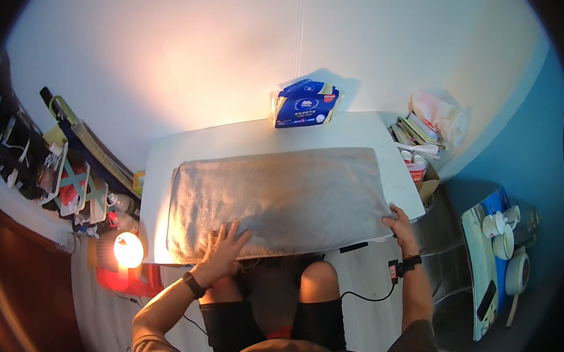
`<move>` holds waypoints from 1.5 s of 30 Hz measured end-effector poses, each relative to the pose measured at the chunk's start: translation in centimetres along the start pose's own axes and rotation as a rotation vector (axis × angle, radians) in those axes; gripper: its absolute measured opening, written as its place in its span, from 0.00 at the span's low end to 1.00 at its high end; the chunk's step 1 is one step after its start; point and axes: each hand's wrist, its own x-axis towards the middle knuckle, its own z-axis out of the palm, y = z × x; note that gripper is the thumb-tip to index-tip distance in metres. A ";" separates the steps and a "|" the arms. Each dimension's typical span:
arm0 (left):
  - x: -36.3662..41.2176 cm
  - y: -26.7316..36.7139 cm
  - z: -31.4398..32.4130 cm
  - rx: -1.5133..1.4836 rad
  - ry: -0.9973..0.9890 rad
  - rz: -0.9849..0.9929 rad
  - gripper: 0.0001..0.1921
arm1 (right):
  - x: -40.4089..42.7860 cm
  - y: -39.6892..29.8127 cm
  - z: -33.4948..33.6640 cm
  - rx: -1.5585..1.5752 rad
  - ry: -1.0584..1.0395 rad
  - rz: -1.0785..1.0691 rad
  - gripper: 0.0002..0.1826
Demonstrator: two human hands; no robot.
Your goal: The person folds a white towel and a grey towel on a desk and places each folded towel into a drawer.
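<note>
A grey cloth (283, 200), towel-like in texture, lies spread over most of the white table (226, 138). Its surface is mostly smooth, with faint ripples on the left. My left hand (224, 249) rests palm down on the cloth's front edge, fingers apart and holding nothing. At the cloth's front right corner is my right hand (401, 227), with thumb and forefinger apart at the edge. Its lower fingers are hidden, so whether it pinches the corner is unclear.
A blue tissue pack (306, 103) stands at the table's back edge. On the left, a lit lamp (128, 250) glows beside the table above a red stool (123, 280). Books (417, 131) and a cardboard box (428, 186) sit right; cups (501, 233) are farther right.
</note>
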 end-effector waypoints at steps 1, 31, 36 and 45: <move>-0.6 -0.6 0.2 0.132 0.024 -0.035 0.46 | -0.4 -0.1 0.0 0.017 -0.072 -0.012 0.37; -2.8 -6.9 2.0 0.152 0.328 -0.056 0.32 | -1.0 0.0 -1.4 -0.444 0.035 -0.736 0.19; -4.9 -7.6 0.0 0.001 0.478 -0.153 0.17 | -2.2 -1.0 -2.6 -0.378 -0.114 -0.645 0.15; -6.2 -10.5 -7.6 -0.266 0.489 -0.394 0.09 | -0.9 -4.6 -3.2 0.142 -0.134 -0.432 0.15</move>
